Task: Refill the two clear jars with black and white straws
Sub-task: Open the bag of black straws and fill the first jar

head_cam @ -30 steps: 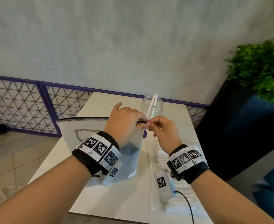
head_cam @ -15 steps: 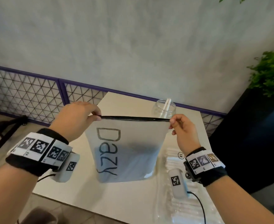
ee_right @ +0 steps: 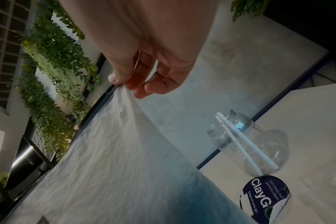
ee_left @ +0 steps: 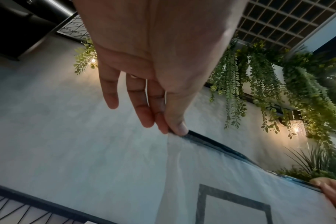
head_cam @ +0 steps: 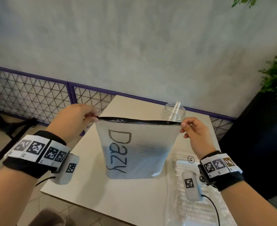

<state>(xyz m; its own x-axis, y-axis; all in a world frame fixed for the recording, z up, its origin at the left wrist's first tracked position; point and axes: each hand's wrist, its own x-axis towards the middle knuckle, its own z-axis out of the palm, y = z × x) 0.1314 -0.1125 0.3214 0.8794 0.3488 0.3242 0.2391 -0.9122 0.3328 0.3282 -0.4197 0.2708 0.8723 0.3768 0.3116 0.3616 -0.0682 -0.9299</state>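
A frosted zip bag (head_cam: 137, 150) lettered "Dazy" stands on the white table (head_cam: 111, 193), a dark mass showing through its lower part. My left hand (head_cam: 92, 115) pinches the left end of its black zip strip (ee_left: 211, 141). My right hand (head_cam: 184, 128) pinches the right end (ee_right: 113, 86). The strip is pulled taut between them. Behind the bag stands a clear jar (head_cam: 173, 112) with two white straws (ee_right: 240, 145) leaning in it. A clear packet of white straws (head_cam: 188, 180) lies under my right wrist.
A round dark "ClayG" sticker (ee_right: 265, 195) lies on the table near the jar (ee_right: 247, 142). A purple-framed wire fence (head_cam: 36, 98) runs behind the table below a grey wall. A black planter with greenery (head_cam: 274, 79) stands at the right.
My hands were together at the bag's top a second ago. They have since parted to its two ends and stretched the zip strip. The head view has shifted, and the bag now stands upright.
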